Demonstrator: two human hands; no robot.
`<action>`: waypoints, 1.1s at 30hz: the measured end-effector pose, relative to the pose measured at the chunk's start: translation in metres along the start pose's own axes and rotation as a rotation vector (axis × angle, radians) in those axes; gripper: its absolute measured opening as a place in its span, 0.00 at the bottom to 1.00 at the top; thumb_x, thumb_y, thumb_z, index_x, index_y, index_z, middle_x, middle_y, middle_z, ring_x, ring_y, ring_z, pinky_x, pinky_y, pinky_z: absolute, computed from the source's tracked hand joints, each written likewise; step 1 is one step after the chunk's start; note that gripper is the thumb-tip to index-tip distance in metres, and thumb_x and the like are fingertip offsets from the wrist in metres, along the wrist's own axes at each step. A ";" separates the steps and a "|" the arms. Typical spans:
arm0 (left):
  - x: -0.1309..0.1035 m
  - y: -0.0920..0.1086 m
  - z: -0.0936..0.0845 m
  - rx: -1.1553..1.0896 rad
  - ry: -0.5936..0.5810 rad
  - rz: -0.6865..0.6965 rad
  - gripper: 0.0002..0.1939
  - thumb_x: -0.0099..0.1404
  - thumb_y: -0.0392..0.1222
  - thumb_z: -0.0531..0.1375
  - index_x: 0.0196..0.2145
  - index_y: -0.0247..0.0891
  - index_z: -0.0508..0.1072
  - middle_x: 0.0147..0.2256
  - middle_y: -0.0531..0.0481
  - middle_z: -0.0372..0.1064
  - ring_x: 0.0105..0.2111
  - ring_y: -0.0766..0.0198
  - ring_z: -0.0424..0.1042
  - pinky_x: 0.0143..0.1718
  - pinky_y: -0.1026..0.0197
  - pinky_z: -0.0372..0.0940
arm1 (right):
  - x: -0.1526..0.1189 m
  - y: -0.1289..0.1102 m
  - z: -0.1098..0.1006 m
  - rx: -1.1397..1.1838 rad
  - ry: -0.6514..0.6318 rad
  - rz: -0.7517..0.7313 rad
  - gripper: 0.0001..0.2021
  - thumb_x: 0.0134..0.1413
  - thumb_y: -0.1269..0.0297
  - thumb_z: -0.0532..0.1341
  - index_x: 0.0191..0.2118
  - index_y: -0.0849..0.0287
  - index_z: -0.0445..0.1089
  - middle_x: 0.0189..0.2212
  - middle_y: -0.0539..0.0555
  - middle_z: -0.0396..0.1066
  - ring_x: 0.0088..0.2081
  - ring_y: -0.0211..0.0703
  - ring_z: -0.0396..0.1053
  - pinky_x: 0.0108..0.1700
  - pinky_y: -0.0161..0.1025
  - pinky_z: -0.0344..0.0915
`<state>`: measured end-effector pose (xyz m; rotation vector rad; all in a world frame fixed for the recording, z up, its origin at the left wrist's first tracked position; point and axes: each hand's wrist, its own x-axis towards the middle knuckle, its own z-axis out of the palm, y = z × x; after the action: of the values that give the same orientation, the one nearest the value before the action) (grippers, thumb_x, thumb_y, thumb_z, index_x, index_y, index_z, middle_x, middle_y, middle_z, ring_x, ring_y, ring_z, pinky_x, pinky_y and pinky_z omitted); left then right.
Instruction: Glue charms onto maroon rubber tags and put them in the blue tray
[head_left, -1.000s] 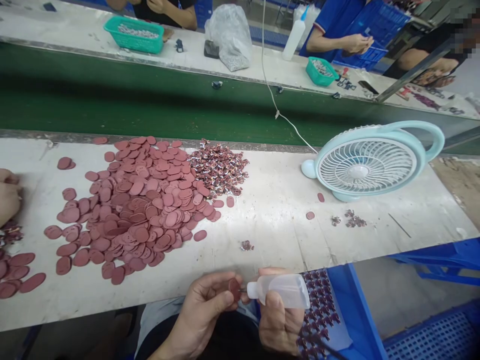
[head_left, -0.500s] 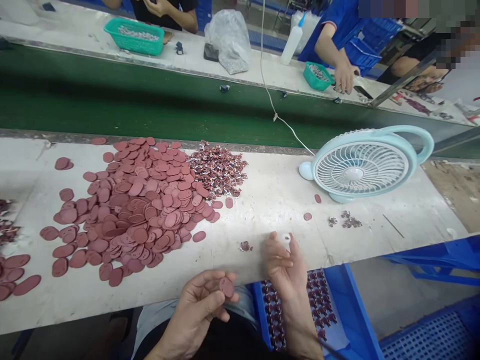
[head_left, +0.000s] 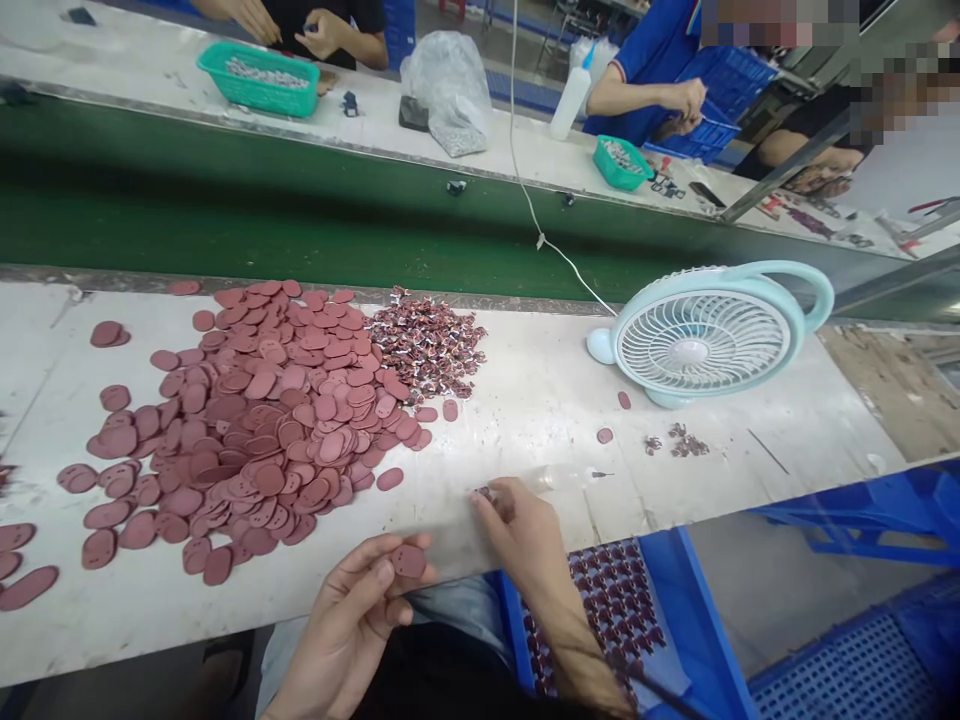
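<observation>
My left hand (head_left: pixel 352 605) is closed, with a flat reddish-brown oval disc (head_left: pixel 409 561) pinched between thumb and fingers; small holes show in the disc. Just above the table near its front edge, my right hand (head_left: pixel 525 535) has thumb and fingertips closed around a small brown-and-silver part (head_left: pixel 486 493), mostly hidden by the fingers. Beyond that hand a clear bottle with a dark needle tip (head_left: pixel 566 477) lies on its side. Left of my hands spreads a large pile of similar discs (head_left: pixel 255 430), with a heap of small brown-and-silver parts (head_left: pixel 427 345) against it.
A light-blue fan (head_left: pixel 705 340) stands at the right, near a few loose small parts (head_left: pixel 686 442). Below the table edge, a blue tray (head_left: pixel 709 620) holds rows of brown pieces. Across the green belt (head_left: pixel 300 225), other people work beside green baskets (head_left: pixel 259 80).
My right hand has moved left from beside the bottle and closed on the small part. The bottle now lies on the table. My left hand still holds the disc; the view has shifted slightly.
</observation>
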<state>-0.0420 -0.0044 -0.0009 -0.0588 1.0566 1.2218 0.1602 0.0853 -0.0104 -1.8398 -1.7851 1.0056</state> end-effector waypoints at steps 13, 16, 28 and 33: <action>-0.006 -0.007 0.016 0.089 0.058 0.042 0.16 0.46 0.44 0.81 0.32 0.43 0.84 0.44 0.45 0.88 0.41 0.54 0.86 0.33 0.68 0.76 | -0.012 -0.006 -0.002 0.270 -0.086 -0.095 0.08 0.60 0.68 0.65 0.41 0.51 0.81 0.39 0.52 0.76 0.40 0.44 0.76 0.45 0.43 0.72; -0.003 -0.013 0.011 0.107 0.041 0.062 0.15 0.47 0.44 0.81 0.33 0.44 0.85 0.44 0.46 0.88 0.41 0.54 0.85 0.34 0.67 0.78 | -0.031 -0.020 -0.016 0.577 -0.167 -0.011 0.05 0.58 0.65 0.69 0.39 0.49 0.83 0.42 0.51 0.78 0.41 0.44 0.78 0.43 0.39 0.75; -0.003 -0.020 0.008 0.296 -0.135 0.191 0.11 0.51 0.40 0.79 0.33 0.44 0.86 0.43 0.45 0.87 0.39 0.54 0.83 0.43 0.58 0.79 | -0.051 -0.048 -0.037 0.650 -0.366 0.011 0.09 0.65 0.56 0.66 0.45 0.44 0.86 0.38 0.50 0.83 0.41 0.44 0.80 0.44 0.37 0.75; -0.003 -0.022 0.010 0.366 -0.112 0.197 0.08 0.50 0.42 0.79 0.27 0.43 0.85 0.42 0.45 0.87 0.40 0.52 0.83 0.43 0.57 0.78 | -0.050 -0.048 -0.035 0.603 -0.353 -0.012 0.08 0.65 0.58 0.66 0.43 0.41 0.86 0.41 0.49 0.85 0.43 0.45 0.82 0.47 0.39 0.76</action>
<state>-0.0182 -0.0095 -0.0039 0.3999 1.1918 1.1737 0.1550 0.0490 0.0583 -1.3322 -1.4278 1.7188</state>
